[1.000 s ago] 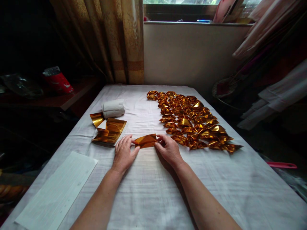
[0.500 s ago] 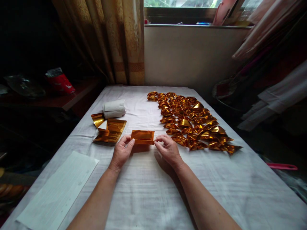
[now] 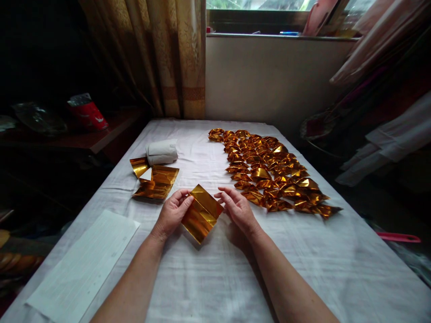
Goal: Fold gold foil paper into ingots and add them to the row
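Over the middle of the table, a square of shiny gold foil paper is tilted with one corner toward me, a crease across it. My left hand pinches its left corner between thumb and fingers. At the right corner is my right hand, its fingers loosely spread and slightly curled beside the edge; whether a fingertip touches it I cannot tell. Left of my hands lies a stack of gold foil sheets. To the right, many folded gold foil pieces stand in rows.
A white paper roll lies behind the stack of sheets. A long pale paper sheet rests at the table's left edge. White cloth covers the table. A red container stands on a side shelf; a curtain hangs behind.
The foil, held level by both hands with a strip folded along its near edge, is now unfolded and turned corner-down. My right hand's fingers have loosened from its right end.
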Demonstrator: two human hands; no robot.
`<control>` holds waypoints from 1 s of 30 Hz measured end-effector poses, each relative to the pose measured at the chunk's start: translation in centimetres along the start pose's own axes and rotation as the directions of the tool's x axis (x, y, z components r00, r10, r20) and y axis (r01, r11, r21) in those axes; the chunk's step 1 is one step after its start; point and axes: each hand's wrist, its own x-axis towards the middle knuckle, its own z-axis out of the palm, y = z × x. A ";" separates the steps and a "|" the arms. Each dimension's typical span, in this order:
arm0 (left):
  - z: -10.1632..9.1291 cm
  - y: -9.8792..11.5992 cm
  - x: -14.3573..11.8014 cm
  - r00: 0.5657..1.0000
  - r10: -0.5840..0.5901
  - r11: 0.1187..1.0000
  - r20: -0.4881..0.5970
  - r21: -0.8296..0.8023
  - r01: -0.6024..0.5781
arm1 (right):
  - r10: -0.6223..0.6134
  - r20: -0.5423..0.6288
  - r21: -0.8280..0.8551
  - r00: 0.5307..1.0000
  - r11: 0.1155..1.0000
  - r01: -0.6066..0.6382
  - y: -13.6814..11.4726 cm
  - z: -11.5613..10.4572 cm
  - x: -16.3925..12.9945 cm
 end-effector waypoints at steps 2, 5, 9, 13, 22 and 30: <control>-0.1 -0.3 0.0 0.998 0.061 0.992 0.014 0.113 -0.063 | -0.013 0.048 0.006 0.999 1.000 0.012 0.1 0.2 -0.1; -0.3 -0.4 -0.1 0.984 0.174 0.921 0.025 0.349 -0.172 | -0.046 0.095 -0.083 0.994 0.995 0.054 0.1 0.5 -0.5; -0.3 -0.2 -0.4 0.955 0.292 0.770 0.051 0.580 -0.266 | -0.093 0.136 -0.323 0.986 0.937 0.133 -0.2 0.7 -0.9; -0.2 -0.4 -0.4 0.937 0.346 0.657 0.057 0.698 -0.285 | -0.139 0.201 -0.494 0.970 0.841 0.223 -0.6 0.7 -1.2; -0.4 -1.0 -0.1 0.929 0.362 0.585 0.072 0.758 -0.286 | -0.254 0.220 -0.343 0.942 0.884 0.319 0.7 0.1 -0.7; -0.5 -1.3 0.0 0.921 0.374 0.552 0.108 0.773 -0.315 | -0.276 0.273 -0.473 0.922 0.796 0.378 0.7 -0.3 -0.1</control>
